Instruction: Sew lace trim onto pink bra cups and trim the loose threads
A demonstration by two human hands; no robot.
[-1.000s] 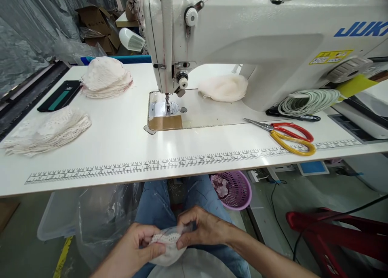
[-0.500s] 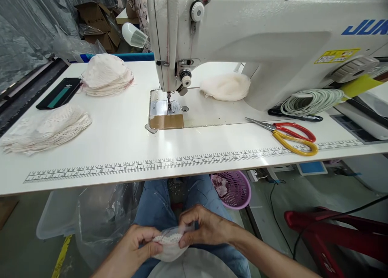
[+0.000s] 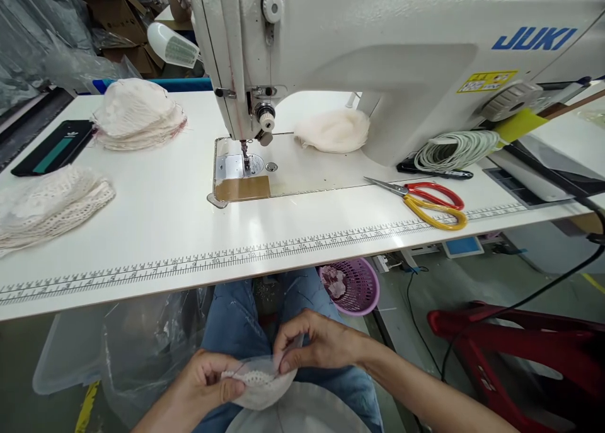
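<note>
Below the table edge, over my lap, both hands pinch a small white lace-trimmed fabric piece (image 3: 259,386). My left hand (image 3: 204,379) grips its left end between thumb and fingers. My right hand (image 3: 317,345) pinches its upper right edge with curled fingers. A white JUKI sewing machine (image 3: 378,48) stands on the white table (image 3: 155,212), its needle (image 3: 244,152) over the metal plate. Nothing lies under the needle.
Stacks of lace pieces (image 3: 50,203) and pinkish fabric cups (image 3: 135,115) lie at the left, another cup (image 3: 333,130) behind the needle. Red-and-yellow scissors (image 3: 425,203), a coiled cable (image 3: 454,149) and a phone (image 3: 50,154) rest on the table. A purple basket (image 3: 352,285) and plastic bags (image 3: 142,351) sit below.
The view has shifted right and slightly down, so the table contents slid left. My hands stay on the lace piece, with the right fingers moved a little along its edge.
</note>
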